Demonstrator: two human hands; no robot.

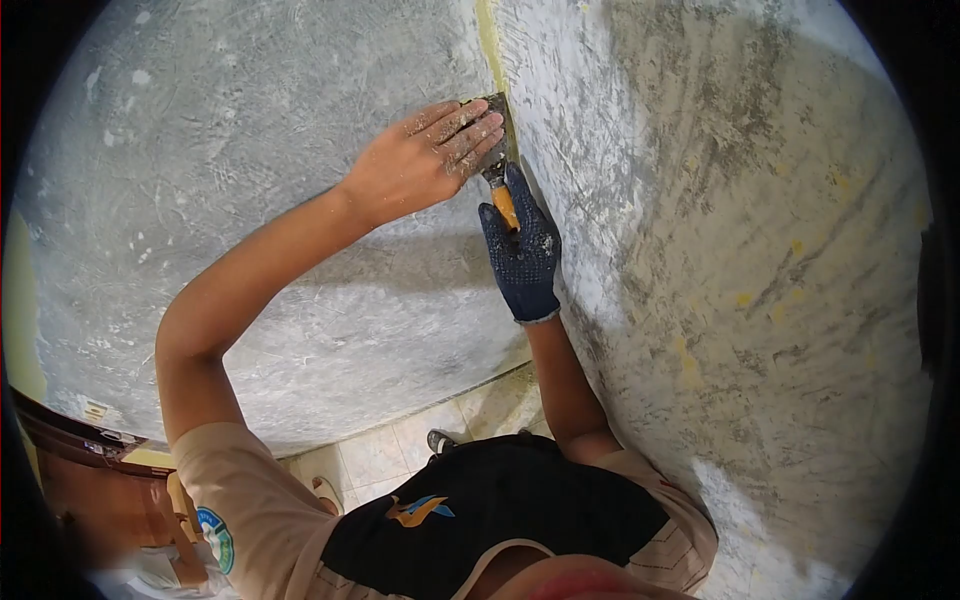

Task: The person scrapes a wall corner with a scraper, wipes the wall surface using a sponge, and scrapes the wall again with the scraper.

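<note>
A putty knife (505, 208) with an orange-brown handle and a dark, smeared blade sits in the corner where two walls meet. My right hand (526, 260), in a dark blue knit glove, grips its handle, the thumb on one side and the fingers on the other. Bare and specked with plaster, my left hand (430, 160) lies with fingers stretched flat over the blade, touching it. The fingers hide part of the blade. Along the corner above the blade runs a yellowish strip (489, 45).
A grey, patchy plastered wall (250, 130) is on the left. The right wall (760, 250) has brown stains and yellow spots. Below are pale floor tiles (375, 455) and my footwear (440, 440). Brown wooden furniture (110, 490) stands at the lower left.
</note>
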